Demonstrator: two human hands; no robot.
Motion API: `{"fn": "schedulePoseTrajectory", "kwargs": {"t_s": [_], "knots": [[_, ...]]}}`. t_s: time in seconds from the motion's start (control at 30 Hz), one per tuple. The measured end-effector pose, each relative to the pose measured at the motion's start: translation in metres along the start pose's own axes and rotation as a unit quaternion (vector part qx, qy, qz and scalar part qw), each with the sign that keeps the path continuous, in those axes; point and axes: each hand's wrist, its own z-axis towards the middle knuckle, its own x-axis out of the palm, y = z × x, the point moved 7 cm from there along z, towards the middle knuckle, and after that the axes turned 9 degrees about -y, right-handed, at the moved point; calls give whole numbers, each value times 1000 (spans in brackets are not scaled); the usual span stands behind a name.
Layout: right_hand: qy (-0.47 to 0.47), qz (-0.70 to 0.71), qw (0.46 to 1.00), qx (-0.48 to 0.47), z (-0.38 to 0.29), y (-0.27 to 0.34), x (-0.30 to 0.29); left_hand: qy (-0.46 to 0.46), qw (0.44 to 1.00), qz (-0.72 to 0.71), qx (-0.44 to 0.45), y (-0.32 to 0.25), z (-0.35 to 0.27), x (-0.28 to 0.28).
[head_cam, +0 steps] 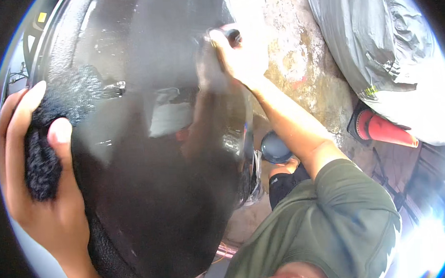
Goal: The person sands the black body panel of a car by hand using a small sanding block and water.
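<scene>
My left hand (43, 174) is at the left rim, its thumb and fingers around a black, fluffy wash mitt or cloth (42, 167). The mitt lies against the wet, dark edge of a glossy dark vehicle panel (164, 170). Water beads and streaks show on the panel, along with a mirrored image of an arm. My right hand (241, 52) is at the panel's far right edge, washed out by glare, with its thumb against the surface. A small dark opening or part shows between its thumb and fingers; whether it grips that is unclear.
Right of the panel is a stained concrete floor (297, 63). A round, dark blue basin or bucket (276, 147) stands near my feet. A red traffic cone (387, 129) lies tilted beside a grey plastic cover (366, 34). Crumpled clear plastic (257, 174) hangs by the panel's lower edge.
</scene>
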Motion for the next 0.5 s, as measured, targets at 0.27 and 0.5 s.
{"fn": "schedulePoseTrajectory", "kwargs": {"t_s": [0.27, 0.5], "knots": [[65, 85, 989, 106, 1, -12, 5, -11, 999, -25, -17, -2, 1, 1], [78, 84, 978, 172, 1, -22, 11, -5, 1000, 3, 1, 1, 3, 2]]}}
